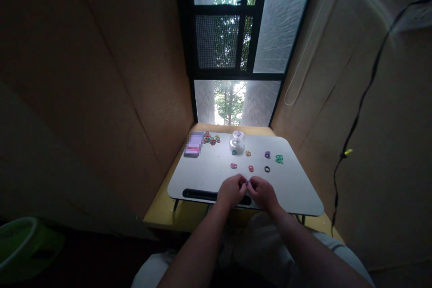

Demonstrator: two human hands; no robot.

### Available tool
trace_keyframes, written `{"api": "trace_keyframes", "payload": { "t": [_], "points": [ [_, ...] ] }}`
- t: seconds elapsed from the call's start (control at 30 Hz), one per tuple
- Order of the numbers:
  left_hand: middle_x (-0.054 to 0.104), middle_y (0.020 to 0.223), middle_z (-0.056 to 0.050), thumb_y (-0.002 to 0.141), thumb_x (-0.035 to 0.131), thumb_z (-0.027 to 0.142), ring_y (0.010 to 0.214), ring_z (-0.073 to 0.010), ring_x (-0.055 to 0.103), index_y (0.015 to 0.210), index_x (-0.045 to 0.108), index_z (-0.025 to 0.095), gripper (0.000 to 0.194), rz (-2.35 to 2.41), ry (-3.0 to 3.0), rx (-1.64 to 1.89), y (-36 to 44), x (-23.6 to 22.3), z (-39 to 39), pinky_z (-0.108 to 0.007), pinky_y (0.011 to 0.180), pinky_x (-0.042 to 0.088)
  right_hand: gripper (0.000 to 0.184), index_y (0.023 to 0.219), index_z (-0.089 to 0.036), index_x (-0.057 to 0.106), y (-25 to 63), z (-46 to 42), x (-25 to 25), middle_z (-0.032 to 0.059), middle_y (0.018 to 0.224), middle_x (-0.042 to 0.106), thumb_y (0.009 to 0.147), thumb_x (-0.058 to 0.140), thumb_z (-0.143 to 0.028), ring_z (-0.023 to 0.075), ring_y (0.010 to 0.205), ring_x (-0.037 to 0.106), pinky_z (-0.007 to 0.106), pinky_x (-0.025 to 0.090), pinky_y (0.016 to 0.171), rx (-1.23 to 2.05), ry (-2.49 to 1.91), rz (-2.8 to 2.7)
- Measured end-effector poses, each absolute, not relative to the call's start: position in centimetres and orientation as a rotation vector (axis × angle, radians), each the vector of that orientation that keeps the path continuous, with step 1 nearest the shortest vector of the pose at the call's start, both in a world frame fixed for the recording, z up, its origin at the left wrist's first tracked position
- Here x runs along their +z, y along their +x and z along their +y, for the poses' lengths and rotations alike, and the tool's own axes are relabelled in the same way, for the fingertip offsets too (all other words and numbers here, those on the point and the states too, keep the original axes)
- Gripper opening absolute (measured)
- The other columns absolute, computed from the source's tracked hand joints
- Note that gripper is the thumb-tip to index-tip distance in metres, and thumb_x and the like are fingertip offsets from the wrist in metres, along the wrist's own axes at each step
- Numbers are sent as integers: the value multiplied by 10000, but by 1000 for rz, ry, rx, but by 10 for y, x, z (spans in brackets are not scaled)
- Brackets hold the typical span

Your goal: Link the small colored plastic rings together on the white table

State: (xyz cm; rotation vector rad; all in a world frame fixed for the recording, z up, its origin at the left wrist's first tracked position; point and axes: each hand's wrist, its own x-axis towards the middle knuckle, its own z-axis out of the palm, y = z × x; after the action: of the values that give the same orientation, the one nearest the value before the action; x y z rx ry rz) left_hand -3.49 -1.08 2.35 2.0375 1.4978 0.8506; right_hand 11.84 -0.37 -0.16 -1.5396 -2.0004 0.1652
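Over the front edge of a white lap table, my left hand (234, 190) and my right hand (262, 192) meet with fingertips pinched together. Between them shows a tiny bluish-purple hair tie (247, 182), mostly covered by the fingers. Just beyond lie small groups of hair ties: pink (233, 165), red (250, 168), black (267, 169), purple (267, 155), green (279, 159) and yellow (248, 153). A clear round jar (237, 142) stands behind these, with a teal hair tie (234, 152) at its base.
A mixed pile of coloured hair ties (212, 141) lies at the back left, beside a pixelated flat purple item (195, 144). A black slot (200, 195) runs along the front of the white lap table (297, 193). On the right wall hangs a dark cable (357, 117). A green basin (32, 252) is at lower left.
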Motion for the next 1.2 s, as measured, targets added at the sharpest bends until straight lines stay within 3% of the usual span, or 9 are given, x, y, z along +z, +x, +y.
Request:
{"api": "trace_keyframes", "payload": {
  "t": [1.2],
  "points": [
    [664, 801, -11, 832, 511, 285, 720, -136, 571, 879, 635, 207, 154, 1493, 2066, 861, -33, 15, -6, -244, 670, 404, 219, 622, -192, 477, 119, -2, -4, -11, 605, 499, 820, 461, -284, 116, 571, 420, 251, 235, 550, 171, -1541, -2001]
  ]
}}
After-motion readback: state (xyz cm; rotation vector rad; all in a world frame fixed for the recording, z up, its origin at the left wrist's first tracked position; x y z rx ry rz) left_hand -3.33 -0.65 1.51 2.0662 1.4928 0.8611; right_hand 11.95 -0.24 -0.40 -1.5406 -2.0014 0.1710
